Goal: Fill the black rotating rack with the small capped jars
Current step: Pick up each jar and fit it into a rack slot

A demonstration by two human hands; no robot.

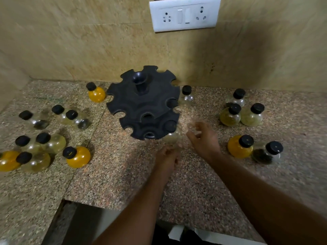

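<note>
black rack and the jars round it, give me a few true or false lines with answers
1. Most slots of the black rack are empty. True.
2. Every jar has a white cap. False: the caps are black, as on the orange jar behind the rack's left side.
3. Jars stand on the counter on both sides of the rack. True.
4. Both hands are off at the far left of the counter. False: the left hand and the right hand are close to the rack's near right side.
5. All the jars hold orange contents. False: some look clear and some greenish, like the greenish jar on the right.
</note>
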